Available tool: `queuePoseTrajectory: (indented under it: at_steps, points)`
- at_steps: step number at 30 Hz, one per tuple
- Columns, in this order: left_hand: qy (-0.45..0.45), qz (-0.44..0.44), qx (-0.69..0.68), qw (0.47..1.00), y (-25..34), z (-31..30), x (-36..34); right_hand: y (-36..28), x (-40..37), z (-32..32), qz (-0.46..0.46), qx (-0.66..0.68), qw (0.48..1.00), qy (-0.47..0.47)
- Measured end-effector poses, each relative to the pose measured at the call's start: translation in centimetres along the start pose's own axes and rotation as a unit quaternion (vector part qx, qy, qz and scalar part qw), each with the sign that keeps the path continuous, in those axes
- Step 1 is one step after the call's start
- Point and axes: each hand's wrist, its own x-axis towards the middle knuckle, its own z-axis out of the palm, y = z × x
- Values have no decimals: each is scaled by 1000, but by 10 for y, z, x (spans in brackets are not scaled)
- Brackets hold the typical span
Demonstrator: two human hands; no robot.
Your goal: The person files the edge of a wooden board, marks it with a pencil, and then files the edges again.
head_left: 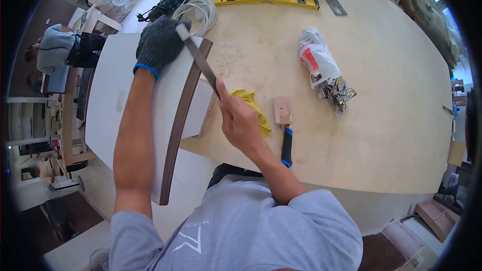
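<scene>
My left hand [160,44], in a dark knit glove with a blue cuff, rests at the far end of a white panel [113,98], its fingers closed near the tip of a flat metal file [201,62]. Bare, my right hand [240,120] grips the file's near end. The file lies across the panel's brown edge [182,115]. Just beyond my right hand is a yellow cloth [251,108] on the wooden table [381,135]. Whether the gloved fingers hold the file's tip is hard to make out.
A wooden block [283,110] and a blue-black handled tool [286,148] lie right of my right hand. Farther off are a plastic bag [319,57] with metal hinges, a yellow level [266,0] and coiled white cable [201,12]. Two people [57,47] are at the left.
</scene>
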Motion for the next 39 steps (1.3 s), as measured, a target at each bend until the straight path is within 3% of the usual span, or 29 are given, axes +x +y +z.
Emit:
queuePoseTrajectory:
  at_steps: [2, 3, 6, 9, 12, 13, 16, 19, 21, 24, 25, 28, 29, 32, 35, 38, 39]
  points:
    - [-45, 21, 54, 997, 3, -10, 0, -6, -7, -7, 32, -35, 998, -48]
    - [-75, 46, 100, 991, 7, -15, -2, -3, 4, -5, 24, -33, 999, -19]
    - [33, 38, 35, 998, 8, -11, -4, 11, 45, 8, 3, -30, 999, 34]
    - [-45, 4, 55, 997, 17, -24, 0, 15, 21, -1, 33, -32, 999, 14]
    - [24, 52, 71, 996, 13, -17, -4, 14, -13, -11, 61, 25, 997, 41]
    - [9, 41, 70, 997, 16, -18, -5, 4, -10, -18, 95, 31, 994, 37]
    - [-14, 25, 71, 997, 20, -24, -3, 0, -1, -20, 54, 11, 998, -6]
    - [-10, 33, 72, 997, 19, -25, -5, -2, 2, -15, 68, 7, 998, -12]
    - [-5, 36, 61, 997, 17, -22, -4, 7, 2, -11, 34, -7, 999, 34]
    - [58, 67, 58, 994, 11, -17, -6, 13, 11, -17, 152, 119, 979, 60]
    - [71, 68, 44, 994, 10, -17, -3, 13, 18, -19, 215, 190, 956, 66]
    - [79, 73, 19, 994, 10, -15, -3, 12, 46, -20, 261, 385, 882, 78]
    - [71, 71, 23, 995, 11, -15, -3, 13, 54, -16, 264, 422, 864, 76]
    - [79, 89, 37, 992, 10, -16, -4, 20, 72, -5, 203, 407, 890, -19]
    - [103, 129, 66, 984, -5, -5, -7, 18, 76, 8, 204, 433, 876, -49]
    - [35, 82, 14, 996, -3, -11, -9, 20, 78, 8, 209, 450, 864, -92]
    - [59, 92, 25, 994, 2, -15, -9, 26, 81, 3, 203, 444, 865, -119]
